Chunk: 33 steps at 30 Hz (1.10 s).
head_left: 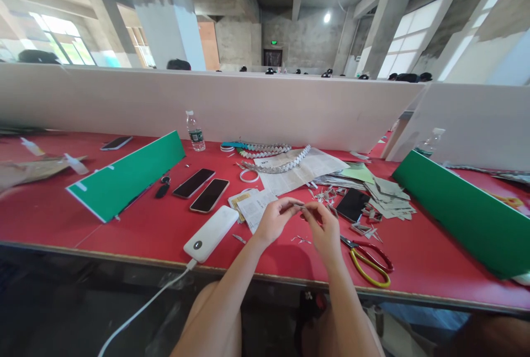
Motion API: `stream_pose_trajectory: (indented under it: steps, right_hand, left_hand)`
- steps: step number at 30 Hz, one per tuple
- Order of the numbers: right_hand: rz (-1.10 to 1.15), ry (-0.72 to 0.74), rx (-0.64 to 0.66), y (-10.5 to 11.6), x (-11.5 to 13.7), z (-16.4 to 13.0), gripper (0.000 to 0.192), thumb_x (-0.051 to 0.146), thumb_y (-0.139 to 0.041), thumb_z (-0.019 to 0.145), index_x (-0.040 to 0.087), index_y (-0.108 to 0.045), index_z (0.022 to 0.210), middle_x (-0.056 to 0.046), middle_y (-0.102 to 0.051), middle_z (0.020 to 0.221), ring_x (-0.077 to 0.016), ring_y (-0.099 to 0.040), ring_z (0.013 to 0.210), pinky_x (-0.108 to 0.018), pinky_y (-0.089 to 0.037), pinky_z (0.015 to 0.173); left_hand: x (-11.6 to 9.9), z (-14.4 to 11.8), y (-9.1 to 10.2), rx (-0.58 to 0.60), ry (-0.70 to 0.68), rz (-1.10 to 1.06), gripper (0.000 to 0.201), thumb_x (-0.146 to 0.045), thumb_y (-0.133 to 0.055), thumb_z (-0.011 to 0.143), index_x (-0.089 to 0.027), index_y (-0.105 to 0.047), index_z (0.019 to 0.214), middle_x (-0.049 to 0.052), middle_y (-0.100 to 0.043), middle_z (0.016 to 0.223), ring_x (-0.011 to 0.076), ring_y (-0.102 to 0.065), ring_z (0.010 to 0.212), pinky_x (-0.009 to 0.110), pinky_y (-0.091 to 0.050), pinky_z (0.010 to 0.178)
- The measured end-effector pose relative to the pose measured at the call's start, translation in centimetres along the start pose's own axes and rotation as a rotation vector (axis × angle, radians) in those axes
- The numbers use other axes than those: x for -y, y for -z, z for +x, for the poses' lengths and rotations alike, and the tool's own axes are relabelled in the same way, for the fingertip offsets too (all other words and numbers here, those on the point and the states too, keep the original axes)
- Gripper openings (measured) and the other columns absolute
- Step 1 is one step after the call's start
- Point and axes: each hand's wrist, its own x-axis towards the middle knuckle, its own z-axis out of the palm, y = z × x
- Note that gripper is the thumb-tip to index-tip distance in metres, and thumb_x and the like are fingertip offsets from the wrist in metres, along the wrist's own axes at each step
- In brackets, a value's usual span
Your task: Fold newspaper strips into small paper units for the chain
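Observation:
My left hand (274,220) and my right hand (323,229) meet above the red table, fingertips pinched together. Between them is a small folded paper strip (302,207), mostly covered by the fingers. Just beyond lie folded paper pieces (327,195) in a loose heap. Thin paper scraps (301,240) are below the hands. To the right of my right hand rest scissors (370,262) with one red and one yellow handle. Zigzag chains of folded paper (285,167) lie farther back on a printed sheet (306,172).
On the left are a white power bank (211,234) with a cable and two phones (210,195). Another phone (353,204) lies right, beside stacked paper cuttings (389,197). Green dividers (128,177) flank the space. A water bottle (195,132) stands near the back panel (248,106).

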Motion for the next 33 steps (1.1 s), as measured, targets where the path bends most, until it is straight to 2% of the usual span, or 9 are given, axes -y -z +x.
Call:
stream_pose_trajectory:
  steps: [4,9,14,19,24,28,33]
  right_hand:
    - [0.032,0.006,-0.009,0.2,-0.3,0.0,0.018,0.033,-0.052,0.083,0.018,-0.06,0.08,-0.003,-0.062,0.071,-0.0158,-0.059,0.067,-0.026,-0.046,0.064]
    - [0.11,-0.03,0.059,-0.1,-0.8,0.1,0.019,0.036,-0.053,0.082,0.018,-0.06,0.081,-0.004,-0.063,0.072,-0.0165,-0.059,0.068,-0.027,-0.046,0.065]
    - [0.043,-0.019,0.045,0.1,-1.0,0.2,0.022,0.037,-0.054,0.082,0.018,-0.058,0.072,-0.002,-0.061,0.065,-0.0145,-0.055,0.062,-0.025,-0.044,0.062]
    - [0.044,-0.085,0.037,-0.3,-1.1,0.1,0.022,0.037,-0.053,0.082,0.017,-0.061,0.079,-0.003,-0.062,0.068,-0.0154,-0.056,0.064,-0.025,-0.044,0.061]
    - [0.068,-0.082,0.046,-0.7,-0.8,-0.1,0.024,0.038,-0.052,0.083,0.016,-0.06,0.08,-0.003,-0.061,0.069,-0.015,-0.055,0.065,-0.025,-0.043,0.062]
    - [0.048,-0.055,0.074,-0.5,-1.0,0.0,0.023,0.037,-0.054,0.082,0.018,-0.055,0.07,-0.001,-0.057,0.064,-0.0137,-0.052,0.061,-0.025,-0.041,0.06]
    - [0.109,-0.039,0.06,-0.5,-1.1,0.1,0.021,0.037,-0.051,0.084,0.019,-0.052,0.074,-0.001,-0.057,0.067,-0.0147,-0.054,0.065,-0.026,-0.044,0.064]
  left_hand:
    - [-0.4,-0.1,0.0,-0.122,-0.103,0.219,0.015,-0.031,-0.064,0.075,-0.017,-0.069,0.078,0.005,-0.063,0.08,0.0167,-0.06,0.077,0.026,-0.047,0.07]
    - [-0.8,-0.2,0.2,-0.127,-0.132,0.344,0.017,-0.026,-0.062,0.076,-0.015,-0.064,0.064,0.002,-0.06,0.067,0.0146,-0.056,0.068,0.025,-0.044,0.065]
    - [-0.6,0.1,-0.1,-0.105,-0.078,0.368,0.015,-0.025,-0.061,0.076,-0.015,-0.067,0.066,0.003,-0.062,0.068,0.0152,-0.057,0.068,0.025,-0.043,0.065]
    - [-0.2,0.3,0.2,-0.09,0.001,0.371,0.017,-0.025,-0.056,0.078,-0.015,-0.069,0.073,0.005,-0.065,0.074,0.0169,-0.058,0.072,0.026,-0.043,0.065]
    - [-0.2,0.1,0.4,-0.141,-0.023,0.406,0.017,-0.023,-0.055,0.078,-0.015,-0.065,0.067,0.004,-0.063,0.07,0.0163,-0.057,0.07,0.026,-0.042,0.066]
    - [-0.2,-0.1,0.1,-0.126,-0.046,0.451,0.017,-0.021,-0.053,0.08,-0.016,-0.062,0.065,0.002,-0.06,0.067,0.0153,-0.055,0.069,0.025,-0.041,0.064]
    - [-0.2,-0.2,-0.4,-0.162,-0.086,0.354,0.012,-0.022,-0.054,0.08,-0.017,-0.065,0.077,0.004,-0.063,0.079,0.0162,-0.059,0.078,0.025,-0.044,0.069]
